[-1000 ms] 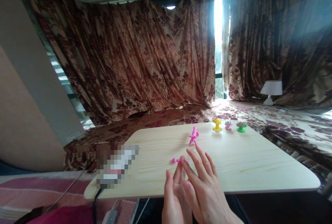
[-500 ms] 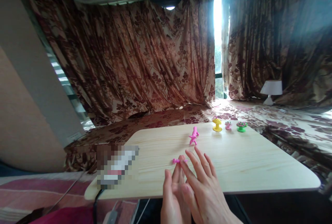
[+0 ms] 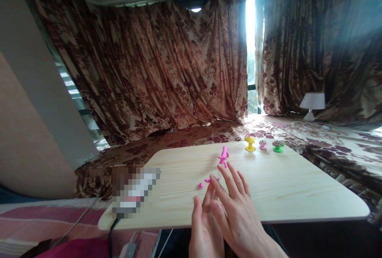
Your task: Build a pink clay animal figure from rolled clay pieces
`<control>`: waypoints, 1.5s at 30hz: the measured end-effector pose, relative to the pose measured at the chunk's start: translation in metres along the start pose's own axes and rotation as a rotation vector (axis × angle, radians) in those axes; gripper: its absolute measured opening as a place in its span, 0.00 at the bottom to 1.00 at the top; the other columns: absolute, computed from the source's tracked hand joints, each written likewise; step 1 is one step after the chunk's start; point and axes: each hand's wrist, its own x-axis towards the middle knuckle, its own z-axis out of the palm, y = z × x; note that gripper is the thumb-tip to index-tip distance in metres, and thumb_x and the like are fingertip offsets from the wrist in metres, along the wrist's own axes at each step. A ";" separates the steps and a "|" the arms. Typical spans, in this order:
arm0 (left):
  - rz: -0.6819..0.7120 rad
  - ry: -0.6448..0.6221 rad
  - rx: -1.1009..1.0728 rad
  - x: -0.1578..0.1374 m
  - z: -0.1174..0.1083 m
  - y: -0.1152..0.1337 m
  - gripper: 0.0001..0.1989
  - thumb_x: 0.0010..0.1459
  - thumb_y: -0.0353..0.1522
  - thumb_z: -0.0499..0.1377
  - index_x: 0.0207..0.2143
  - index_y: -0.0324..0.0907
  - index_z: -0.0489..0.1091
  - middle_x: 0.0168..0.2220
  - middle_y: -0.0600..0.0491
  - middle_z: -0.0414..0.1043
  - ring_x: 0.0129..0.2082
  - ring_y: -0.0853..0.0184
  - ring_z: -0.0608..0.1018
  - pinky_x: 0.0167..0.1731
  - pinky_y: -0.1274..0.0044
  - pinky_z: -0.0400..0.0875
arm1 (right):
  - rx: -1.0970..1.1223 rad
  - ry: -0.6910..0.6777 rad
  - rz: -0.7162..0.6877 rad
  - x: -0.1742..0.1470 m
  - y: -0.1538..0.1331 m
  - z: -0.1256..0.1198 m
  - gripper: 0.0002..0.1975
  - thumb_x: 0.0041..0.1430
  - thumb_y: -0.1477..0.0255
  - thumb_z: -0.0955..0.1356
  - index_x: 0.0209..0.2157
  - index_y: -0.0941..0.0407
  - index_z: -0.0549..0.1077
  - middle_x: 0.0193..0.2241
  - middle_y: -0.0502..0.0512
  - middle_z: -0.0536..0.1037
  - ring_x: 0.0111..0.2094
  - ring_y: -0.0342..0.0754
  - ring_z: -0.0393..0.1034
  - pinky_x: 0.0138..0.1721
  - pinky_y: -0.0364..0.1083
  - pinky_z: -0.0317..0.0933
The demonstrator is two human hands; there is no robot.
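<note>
A thin roll of pink modelling clay (image 3: 207,180) is pinched between the fingertips of both my hands, its ends showing on either side. My left hand (image 3: 205,226) lies palm up beneath, fingers extended. Across it rests my right hand (image 3: 238,212), palm down, with its index finger on the roll and the other fingers spread. A small pink clay lump (image 3: 201,185) sits on the table just left of the fingertips. Beyond my right fingers is a pink clay figure (image 3: 223,155) with short projecting parts, its near end close to them.
Mushroom-like clay pieces stand at the table's far right: a yellow one (image 3: 250,144), a small pink one (image 3: 263,145) and a green one with dots (image 3: 278,145). A blurred-out object (image 3: 135,190) with a black cable lies on the left of the wooden table (image 3: 310,194).
Both hands have shifted slightly right, with the right fingers slid forward. The pink roll has moved a little up and right, and the pink lump now shows apart from it.
</note>
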 end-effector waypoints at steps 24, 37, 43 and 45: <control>0.071 0.235 0.105 -0.007 0.024 0.010 0.11 0.58 0.26 0.55 0.42 0.38 0.73 0.45 0.47 0.74 0.53 0.65 0.70 0.53 0.77 0.64 | 0.078 0.028 -0.090 0.000 -0.003 -0.011 0.23 0.58 0.75 0.61 0.56 0.55 0.61 0.63 0.58 0.48 0.63 0.62 0.36 0.57 0.63 0.45; 0.090 0.135 0.197 -0.007 0.013 0.004 0.07 0.55 0.31 0.60 0.35 0.40 0.76 0.39 0.48 0.77 0.42 0.66 0.76 0.42 0.77 0.67 | 0.284 0.247 0.030 0.000 0.005 -0.012 0.08 0.57 0.77 0.66 0.39 0.53 0.70 0.53 0.56 0.64 0.59 0.56 0.50 0.53 0.57 0.57; 0.133 0.190 0.259 -0.005 0.007 0.002 0.11 0.47 0.35 0.66 0.35 0.42 0.77 0.39 0.49 0.77 0.40 0.67 0.76 0.44 0.75 0.65 | 0.325 0.263 0.012 -0.002 0.011 -0.014 0.08 0.57 0.79 0.65 0.37 0.54 0.71 0.52 0.57 0.65 0.59 0.57 0.50 0.52 0.57 0.57; 0.146 0.208 0.298 -0.005 0.007 0.003 0.13 0.45 0.35 0.67 0.36 0.42 0.77 0.40 0.49 0.77 0.40 0.66 0.75 0.47 0.73 0.64 | 0.328 0.260 0.009 -0.003 0.012 -0.015 0.08 0.57 0.79 0.65 0.38 0.54 0.71 0.52 0.57 0.65 0.58 0.57 0.51 0.52 0.57 0.57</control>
